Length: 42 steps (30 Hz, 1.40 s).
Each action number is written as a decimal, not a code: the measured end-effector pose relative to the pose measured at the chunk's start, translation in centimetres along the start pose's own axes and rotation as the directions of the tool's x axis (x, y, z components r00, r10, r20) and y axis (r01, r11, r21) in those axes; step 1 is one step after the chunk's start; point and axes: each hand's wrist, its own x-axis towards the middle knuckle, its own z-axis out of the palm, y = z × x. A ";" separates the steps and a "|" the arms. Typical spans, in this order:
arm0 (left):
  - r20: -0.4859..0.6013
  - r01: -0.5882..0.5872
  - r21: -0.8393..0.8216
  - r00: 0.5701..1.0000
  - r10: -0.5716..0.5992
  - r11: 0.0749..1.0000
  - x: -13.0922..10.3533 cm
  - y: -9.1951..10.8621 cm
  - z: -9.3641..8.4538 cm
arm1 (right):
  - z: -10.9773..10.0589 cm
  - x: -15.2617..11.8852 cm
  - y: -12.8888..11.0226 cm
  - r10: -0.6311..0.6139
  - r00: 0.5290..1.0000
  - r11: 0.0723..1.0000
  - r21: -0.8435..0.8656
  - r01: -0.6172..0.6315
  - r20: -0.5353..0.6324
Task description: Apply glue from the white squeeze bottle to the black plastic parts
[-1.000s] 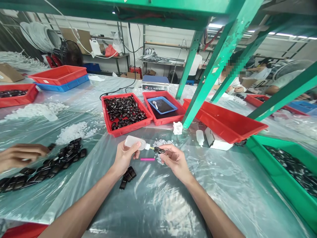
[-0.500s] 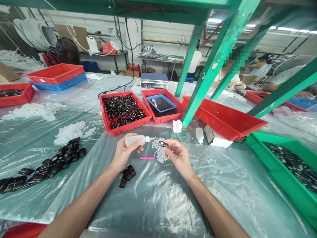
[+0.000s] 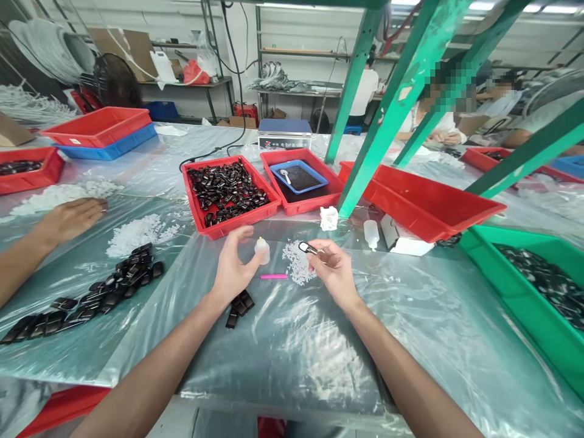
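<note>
My left hand (image 3: pixel 235 266) is open, its thumb beside a small translucent squeeze bottle (image 3: pixel 261 252) that stands upright on the plastic sheet. Between thumb and fingers, my right hand (image 3: pixel 335 271) pinches a small black oblong casing (image 3: pixel 308 247) with a white face. Below that hand lies a loose heap of tiny white pieces (image 3: pixel 298 267). A thin pink-handled tool (image 3: pixel 274 277) rests left of the heap. Several black casings (image 3: pixel 240 307) sit close to my left wrist, partly hidden by it.
A red tray of black parts (image 3: pixel 223 228) and a red tray with a blue tray (image 3: pixel 292 210) stand ahead. Green posts (image 3: pixel 365 140) rise at right, near a green bin (image 3: pixel 515 292). At left, another person's hand (image 3: pixel 73 219) reaches over the table near a row of casings (image 3: pixel 103 295).
The bottle has gone from lying sideways in my left hand to standing upright, and the left fingers have spread. Another person's arm has come in at left. My right hand keeps its casing.
</note>
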 end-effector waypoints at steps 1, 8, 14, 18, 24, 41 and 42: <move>-0.044 -0.055 0.062 0.997 0.058 0.997 -0.2 0.6 -0.2 | 0.0 0.0 0.0 -0.001 1.000 1.000 0.001 0.001 -0.006; 0.559 -0.517 0.169 0.752 0.350 0.839 -3.0 2.7 2.2 | 0.2 0.1 -0.1 -0.046 0.999 0.999 0.000 0.046 0.007; 0.656 -0.576 0.247 0.691 0.303 0.779 -3.4 2.0 3.4 | 0.3 0.0 -0.1 -0.039 0.999 0.999 -0.002 0.039 0.014; 0.648 -0.568 0.286 0.708 0.281 0.772 -3.1 1.6 3.3 | 0.4 0.0 0.0 -0.053 0.999 0.999 0.000 0.053 0.011; 0.619 -0.537 0.278 0.734 0.279 0.796 -3.1 1.8 3.5 | 0.3 -0.1 0.1 -0.047 0.999 0.999 -0.015 0.047 0.027; 0.188 0.105 -0.193 0.980 -0.068 0.976 -1.8 3.4 1.2 | 0.8 -1.1 0.2 -0.067 0.984 0.992 -0.098 0.084 0.163; 0.180 0.137 -0.204 0.979 -0.101 0.969 -1.9 3.3 1.3 | 0.8 -1.0 0.3 -0.070 0.984 0.991 -0.100 0.087 0.165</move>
